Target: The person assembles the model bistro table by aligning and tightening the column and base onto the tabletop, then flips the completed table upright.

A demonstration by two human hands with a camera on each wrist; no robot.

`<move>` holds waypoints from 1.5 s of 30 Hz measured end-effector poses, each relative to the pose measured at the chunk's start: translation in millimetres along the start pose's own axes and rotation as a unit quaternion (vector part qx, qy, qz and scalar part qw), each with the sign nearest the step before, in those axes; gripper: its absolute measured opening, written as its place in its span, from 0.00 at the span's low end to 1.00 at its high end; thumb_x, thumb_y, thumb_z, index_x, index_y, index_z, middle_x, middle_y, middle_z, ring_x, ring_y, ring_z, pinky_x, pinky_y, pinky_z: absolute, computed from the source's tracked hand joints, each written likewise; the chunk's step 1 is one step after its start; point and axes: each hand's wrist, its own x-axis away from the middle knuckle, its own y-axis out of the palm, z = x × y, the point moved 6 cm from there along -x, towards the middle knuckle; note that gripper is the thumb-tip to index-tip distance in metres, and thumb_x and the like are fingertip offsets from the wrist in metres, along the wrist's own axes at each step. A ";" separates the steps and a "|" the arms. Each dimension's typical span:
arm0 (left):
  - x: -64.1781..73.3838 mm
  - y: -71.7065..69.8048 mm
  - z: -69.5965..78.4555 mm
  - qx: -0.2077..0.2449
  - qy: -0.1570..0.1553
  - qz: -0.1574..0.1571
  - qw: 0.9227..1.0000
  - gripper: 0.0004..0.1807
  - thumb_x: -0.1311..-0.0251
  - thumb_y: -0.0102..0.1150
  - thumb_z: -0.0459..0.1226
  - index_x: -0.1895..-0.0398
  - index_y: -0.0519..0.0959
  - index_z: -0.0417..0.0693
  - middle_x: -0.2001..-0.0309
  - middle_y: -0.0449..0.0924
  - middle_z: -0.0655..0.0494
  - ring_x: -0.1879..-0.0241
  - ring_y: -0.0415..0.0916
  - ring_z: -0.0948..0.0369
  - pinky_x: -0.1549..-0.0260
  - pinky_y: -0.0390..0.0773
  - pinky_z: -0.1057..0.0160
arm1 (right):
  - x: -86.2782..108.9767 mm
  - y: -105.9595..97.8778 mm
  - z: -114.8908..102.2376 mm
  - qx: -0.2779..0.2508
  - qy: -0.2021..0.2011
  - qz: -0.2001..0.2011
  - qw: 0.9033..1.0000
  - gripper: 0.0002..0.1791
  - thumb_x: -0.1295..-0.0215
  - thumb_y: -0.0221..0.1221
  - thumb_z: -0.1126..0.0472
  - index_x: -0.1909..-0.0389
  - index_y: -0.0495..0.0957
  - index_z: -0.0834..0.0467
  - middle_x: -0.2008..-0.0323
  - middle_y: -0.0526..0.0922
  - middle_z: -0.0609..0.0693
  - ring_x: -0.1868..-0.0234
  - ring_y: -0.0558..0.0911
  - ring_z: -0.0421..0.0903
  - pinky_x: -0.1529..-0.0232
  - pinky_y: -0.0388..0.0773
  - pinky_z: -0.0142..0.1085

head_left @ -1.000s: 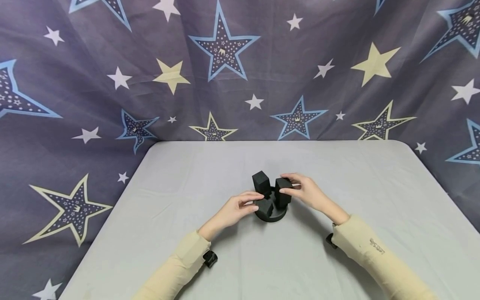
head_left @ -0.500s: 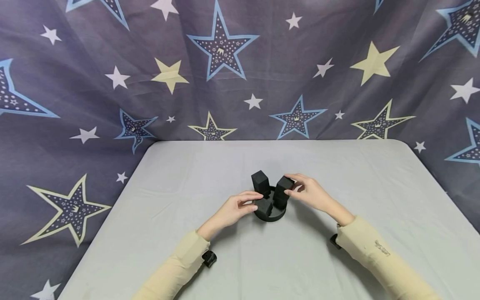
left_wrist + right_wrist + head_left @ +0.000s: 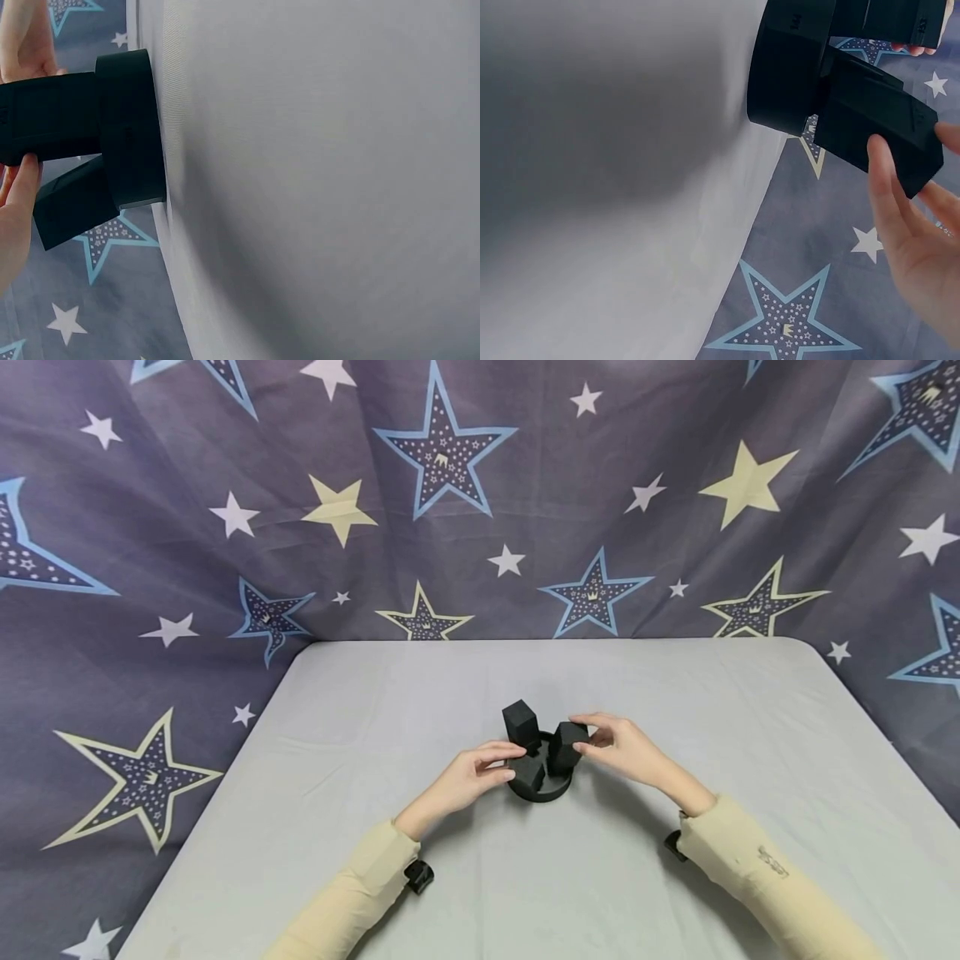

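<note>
Several black parts stand together mid-table: a round black base (image 3: 551,796) with three rectangular black blocks rising from it. My left hand (image 3: 463,779) holds the front-left block (image 3: 528,772) between thumb and fingers. On the right side, my right hand (image 3: 628,748) pinches the right block (image 3: 564,750) near its top; in the right wrist view this block (image 3: 885,124) leans outward from the base (image 3: 789,71). The back-left block (image 3: 521,723) is touched by neither hand's visible fingers and tilts away from the base. Where the blocks meet the base is mostly dark and hard to make out.
A pale grey cloth covers the table (image 3: 375,693). Behind it hangs a dark curtain (image 3: 480,602) with printed stars. Small black devices, such as the left one (image 3: 419,877), sit at both cuffs.
The right block has tipped outward to the right and sits slightly lower, with my right hand moving along with it. My left hand keeps its hold almost unmoved.
</note>
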 end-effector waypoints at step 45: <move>-0.3 -1.0 4.8 -0.006 -0.009 -0.001 1.000 0.17 0.44 0.53 0.27 0.51 0.72 0.28 0.49 0.71 0.37 0.45 0.64 0.47 0.45 0.66 0.52 | -7.9 15.3 -13.8 0.007 -0.039 -0.033 0.999 0.23 0.46 0.61 0.57 0.49 0.73 0.61 0.51 0.75 0.53 0.54 0.75 0.49 0.54 0.75 0.44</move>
